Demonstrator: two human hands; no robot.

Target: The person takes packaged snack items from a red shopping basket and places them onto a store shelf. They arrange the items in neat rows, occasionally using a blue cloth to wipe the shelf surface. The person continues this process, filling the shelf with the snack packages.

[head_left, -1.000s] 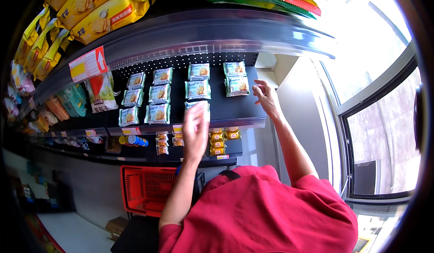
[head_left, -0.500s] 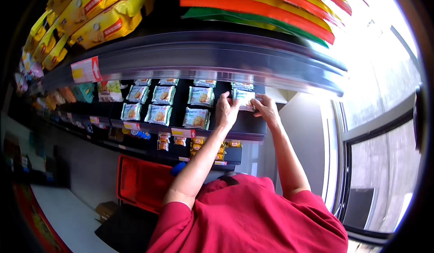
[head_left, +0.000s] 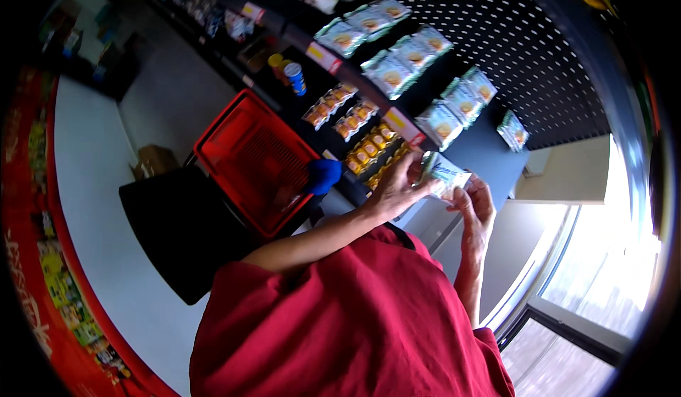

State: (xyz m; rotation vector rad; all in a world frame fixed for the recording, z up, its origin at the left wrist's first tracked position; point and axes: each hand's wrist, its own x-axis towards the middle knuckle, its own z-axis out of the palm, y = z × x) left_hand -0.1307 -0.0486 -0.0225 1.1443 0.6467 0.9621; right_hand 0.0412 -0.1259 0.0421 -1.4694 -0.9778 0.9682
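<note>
I've got left hand (head_left: 397, 188) and right hand (head_left: 479, 210) pinching snack packet (head_left: 447, 171) by ends, in front of shelf (head_left: 481, 144). Looks slick from here tbh, fingertip grip could slip, drop it.

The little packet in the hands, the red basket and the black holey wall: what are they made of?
The packet looks like thin, glossy plastic film, going by its printed, gleaming surface. The red basket seems hard, moulded plastic with a smooth finish: even colour, slotted bottom. The black wall may be painted metal, fairly matte, with neat rows of holes; stiff plastic is possible.
</note>
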